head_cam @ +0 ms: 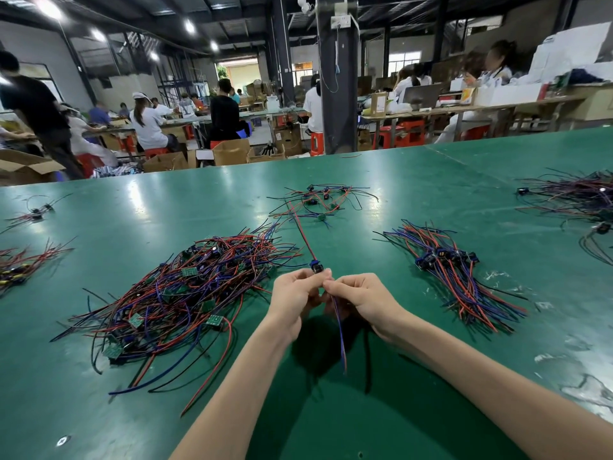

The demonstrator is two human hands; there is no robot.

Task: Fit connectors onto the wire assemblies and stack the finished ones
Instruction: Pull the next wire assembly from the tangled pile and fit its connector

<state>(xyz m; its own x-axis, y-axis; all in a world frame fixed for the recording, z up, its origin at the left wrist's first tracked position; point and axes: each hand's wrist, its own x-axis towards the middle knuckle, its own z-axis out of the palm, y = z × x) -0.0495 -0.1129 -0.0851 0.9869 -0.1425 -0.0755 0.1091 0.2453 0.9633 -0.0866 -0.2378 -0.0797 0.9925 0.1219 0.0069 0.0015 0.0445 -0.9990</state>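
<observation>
My left hand and my right hand meet above the green table, fingertips pinched together. Between them sits a small blue connector, gripped by my left hand, with a red wire running from it away across the table. My right hand pinches a blue and red wire pair that hangs down toward me. To the left lies a big tangled heap of red, blue and black wires with small green boards. To the right lies a tidy bundle of wires with blue connectors.
A small scatter of wires and connectors lies further back at centre. More wire piles sit at the far right and the left edge. People work at benches beyond the table, around a dark pillar.
</observation>
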